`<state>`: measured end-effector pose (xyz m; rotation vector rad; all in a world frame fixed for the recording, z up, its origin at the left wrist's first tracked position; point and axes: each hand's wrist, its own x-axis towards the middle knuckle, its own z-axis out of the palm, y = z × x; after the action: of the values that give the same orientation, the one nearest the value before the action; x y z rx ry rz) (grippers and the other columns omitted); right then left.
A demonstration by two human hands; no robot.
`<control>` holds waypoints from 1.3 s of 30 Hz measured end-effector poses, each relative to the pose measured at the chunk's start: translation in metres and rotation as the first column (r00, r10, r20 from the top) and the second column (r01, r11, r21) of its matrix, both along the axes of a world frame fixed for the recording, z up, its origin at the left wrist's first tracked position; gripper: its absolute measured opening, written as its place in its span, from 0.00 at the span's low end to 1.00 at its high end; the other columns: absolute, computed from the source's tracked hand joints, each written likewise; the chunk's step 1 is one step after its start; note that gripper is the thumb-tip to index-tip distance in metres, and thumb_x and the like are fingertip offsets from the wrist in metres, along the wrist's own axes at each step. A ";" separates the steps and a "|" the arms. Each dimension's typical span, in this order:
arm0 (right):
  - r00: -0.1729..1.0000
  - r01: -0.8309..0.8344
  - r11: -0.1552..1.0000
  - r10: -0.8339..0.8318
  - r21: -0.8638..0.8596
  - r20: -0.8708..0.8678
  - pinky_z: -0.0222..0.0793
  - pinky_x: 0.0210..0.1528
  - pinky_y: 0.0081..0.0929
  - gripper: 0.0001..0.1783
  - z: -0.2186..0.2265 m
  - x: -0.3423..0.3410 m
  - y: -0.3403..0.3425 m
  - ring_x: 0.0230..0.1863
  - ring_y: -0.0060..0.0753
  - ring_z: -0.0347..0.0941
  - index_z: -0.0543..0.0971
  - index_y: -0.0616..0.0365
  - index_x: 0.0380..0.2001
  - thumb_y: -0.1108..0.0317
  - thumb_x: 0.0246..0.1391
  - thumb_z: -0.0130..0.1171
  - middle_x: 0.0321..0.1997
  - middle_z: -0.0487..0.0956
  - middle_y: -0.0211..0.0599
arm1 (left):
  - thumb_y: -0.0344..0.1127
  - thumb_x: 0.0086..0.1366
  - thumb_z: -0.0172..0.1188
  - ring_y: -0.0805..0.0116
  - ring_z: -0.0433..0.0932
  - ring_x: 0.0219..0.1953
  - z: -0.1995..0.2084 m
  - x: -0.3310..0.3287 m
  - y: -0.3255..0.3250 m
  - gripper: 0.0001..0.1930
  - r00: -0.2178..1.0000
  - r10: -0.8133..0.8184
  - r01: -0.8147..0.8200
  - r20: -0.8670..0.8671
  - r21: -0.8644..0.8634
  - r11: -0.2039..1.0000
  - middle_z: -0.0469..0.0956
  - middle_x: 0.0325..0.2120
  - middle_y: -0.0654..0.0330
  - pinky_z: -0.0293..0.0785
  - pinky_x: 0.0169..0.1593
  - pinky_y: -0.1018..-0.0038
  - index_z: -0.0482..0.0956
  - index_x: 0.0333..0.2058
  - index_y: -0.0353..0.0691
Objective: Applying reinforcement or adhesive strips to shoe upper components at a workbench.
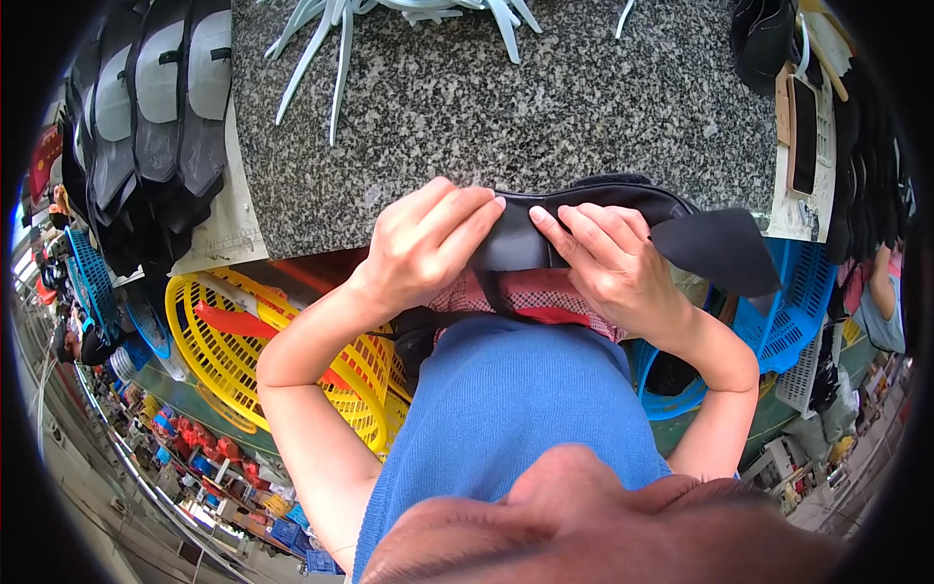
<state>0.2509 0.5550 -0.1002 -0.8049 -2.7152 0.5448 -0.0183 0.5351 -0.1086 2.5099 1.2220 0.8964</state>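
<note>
A black shoe upper, smooth and leather-like in its middle, lies across the near edge of the granite worktop. My left hand pinches its upper rim between thumb and fingers on the left. Close by on the right, my right hand grips the same rim, its thumb on the smooth part. A soft black flap sticks out past my right hand. The underside of the piece is hidden, and a black strap hangs in front of the checked red cloth at my waist.
Pale blue strips lie at the worktop's far edge. Black and grey shoe parts are layered at left. A phone lies at right near more black pieces. Below the edge stand a yellow basket and blue baskets.
</note>
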 end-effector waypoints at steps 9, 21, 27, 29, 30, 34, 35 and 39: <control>0.996 0.020 1.000 -0.019 -0.007 0.086 0.66 0.57 0.32 0.42 0.008 -0.013 0.006 0.55 0.30 0.74 0.76 0.48 0.69 0.59 0.48 0.71 0.54 0.77 0.31 | 0.35 0.56 0.64 0.63 0.84 0.47 0.006 -0.015 -0.007 0.19 0.978 -0.021 0.020 -0.207 -0.009 1.000 0.87 0.47 0.64 0.80 0.46 0.68 0.88 0.48 0.42; 0.994 0.060 0.989 -0.072 -0.133 -0.086 0.73 0.50 0.34 0.39 0.001 -0.056 0.002 0.47 0.37 0.77 0.79 0.63 0.61 0.56 0.45 0.74 0.49 0.77 0.36 | 0.40 0.54 0.65 0.64 0.82 0.47 -0.004 -0.037 -0.008 0.18 0.997 0.007 -0.012 -0.072 -0.081 0.997 0.87 0.44 0.68 0.76 0.47 0.67 0.89 0.44 0.46; 0.942 0.159 0.976 -0.194 -0.148 -0.272 0.81 0.40 0.35 0.21 -0.009 -0.053 0.004 0.38 0.42 0.83 0.81 0.62 0.48 0.78 0.47 0.67 0.40 0.83 0.41 | 0.17 0.52 0.69 0.63 0.88 0.37 -0.007 -0.024 -0.002 0.17 0.944 0.214 -0.128 0.250 -0.323 0.938 0.84 0.38 0.56 0.88 0.38 0.70 0.83 0.42 0.35; 0.918 0.169 0.938 -0.261 -0.302 -0.298 0.81 0.42 0.37 0.19 -0.010 -0.045 0.003 0.39 0.45 0.84 0.81 0.63 0.48 0.81 0.50 0.65 0.41 0.84 0.43 | 0.21 0.57 0.74 0.70 0.88 0.35 -0.012 -0.025 -0.003 0.17 0.909 0.269 -0.122 0.317 -0.416 0.901 0.83 0.36 0.58 0.89 0.37 0.77 0.82 0.44 0.34; 0.907 0.178 0.886 -0.316 -0.428 -0.278 0.82 0.42 0.39 0.17 -0.005 -0.041 0.006 0.40 0.48 0.85 0.81 0.64 0.47 0.81 0.53 0.64 0.42 0.85 0.47 | 0.21 0.57 0.74 0.70 0.88 0.35 -0.011 -0.025 -0.003 0.17 0.909 0.271 -0.123 0.316 -0.418 0.900 0.83 0.36 0.58 0.89 0.37 0.77 0.82 0.44 0.34; 0.895 0.164 0.818 -0.358 -0.551 -0.266 0.83 0.43 0.38 0.16 -0.003 -0.038 0.008 0.40 0.50 0.86 0.82 0.65 0.47 0.81 0.54 0.63 0.41 0.85 0.48 | 0.18 0.54 0.77 0.71 0.87 0.39 -0.008 -0.025 -0.003 0.18 0.918 0.275 -0.118 0.286 -0.465 0.877 0.83 0.36 0.58 0.90 0.40 0.77 0.83 0.44 0.33; 0.892 0.130 0.864 -0.316 -0.487 -0.322 0.83 0.44 0.38 0.16 -0.006 -0.038 0.008 0.39 0.50 0.85 0.82 0.66 0.47 0.81 0.54 0.63 0.41 0.86 0.48 | 0.22 0.55 0.75 0.68 0.87 0.36 -0.005 -0.025 -0.001 0.16 0.938 0.249 -0.122 0.239 -0.445 0.887 0.83 0.35 0.58 0.87 0.37 0.74 0.84 0.43 0.35; 0.914 0.057 0.932 -0.193 -0.357 -0.357 0.83 0.44 0.37 0.20 -0.002 -0.039 0.011 0.39 0.47 0.85 0.83 0.65 0.49 0.72 0.52 0.69 0.45 0.86 0.46 | 0.25 0.48 0.70 0.63 0.82 0.37 -0.005 -0.031 0.009 0.16 0.990 0.062 -0.032 0.123 -0.238 0.971 0.83 0.34 0.63 0.80 0.38 0.67 0.86 0.39 0.41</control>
<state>0.2119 0.5657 -0.1024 -0.8404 -2.2172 1.0430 -0.0492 0.5441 -0.1134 2.2112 1.2693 0.8552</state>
